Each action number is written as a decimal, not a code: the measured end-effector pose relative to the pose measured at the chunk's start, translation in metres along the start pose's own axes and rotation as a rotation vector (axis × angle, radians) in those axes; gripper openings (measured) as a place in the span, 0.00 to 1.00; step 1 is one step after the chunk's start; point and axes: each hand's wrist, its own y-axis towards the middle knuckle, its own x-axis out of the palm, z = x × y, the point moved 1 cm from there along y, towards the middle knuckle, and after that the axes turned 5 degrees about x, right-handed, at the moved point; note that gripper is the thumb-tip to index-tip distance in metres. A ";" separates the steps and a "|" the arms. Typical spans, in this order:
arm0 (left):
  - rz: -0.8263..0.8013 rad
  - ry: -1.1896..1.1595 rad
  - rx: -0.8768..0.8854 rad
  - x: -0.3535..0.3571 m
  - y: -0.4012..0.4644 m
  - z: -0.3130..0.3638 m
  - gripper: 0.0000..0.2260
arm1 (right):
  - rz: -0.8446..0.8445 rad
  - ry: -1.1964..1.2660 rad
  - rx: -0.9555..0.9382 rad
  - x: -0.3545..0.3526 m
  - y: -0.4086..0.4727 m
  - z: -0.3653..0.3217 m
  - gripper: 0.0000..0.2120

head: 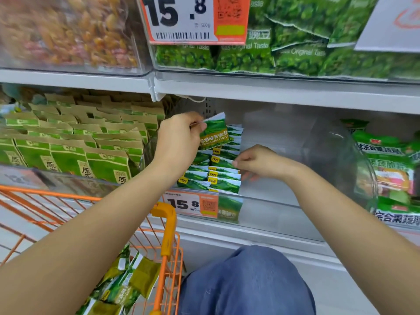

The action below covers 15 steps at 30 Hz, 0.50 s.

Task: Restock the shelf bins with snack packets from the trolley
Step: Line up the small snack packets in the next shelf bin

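Nearest, bottom left: orange wire trolley (169,267) holding a loose heap of green snack packets (127,285), too jumbled to count. Beside it, a knee in blue denim (245,283). Farther up, two bare hands inside the clear shelf bin (284,214). Left hand (179,142) pinching a small bunch of garlic pea packets (216,130) by the top edge, raised just above the rows already stacked. Right hand (256,162) pinching the edge of a packet in the stacked rows (213,173), roughly two columns filling only the bin's left part. Orange 15.8 price tag (192,204) clipped on the bin front. Beyond, left: bin of brown-topped green bags (75,142). Above: bin of original-taste pea packets (284,42).
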 end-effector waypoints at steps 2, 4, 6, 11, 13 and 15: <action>-0.005 -0.017 -0.013 0.010 0.005 0.001 0.07 | -0.031 0.026 -0.021 0.001 -0.002 0.000 0.06; -0.030 -0.021 -0.023 0.022 0.009 0.000 0.07 | -0.049 0.050 -0.031 0.001 -0.004 0.000 0.06; -0.108 0.015 -0.017 0.034 0.012 -0.002 0.08 | -0.058 0.052 -0.030 0.001 -0.005 0.000 0.06; -0.445 0.225 0.069 0.051 0.017 -0.008 0.10 | -0.016 0.012 -0.008 -0.001 -0.008 0.001 0.11; -0.531 0.296 0.095 0.055 0.019 -0.006 0.11 | 0.034 -0.078 0.021 -0.006 -0.010 0.001 0.18; -0.609 0.337 0.101 0.058 0.020 -0.003 0.11 | 0.147 -0.094 0.056 -0.010 -0.011 0.000 0.22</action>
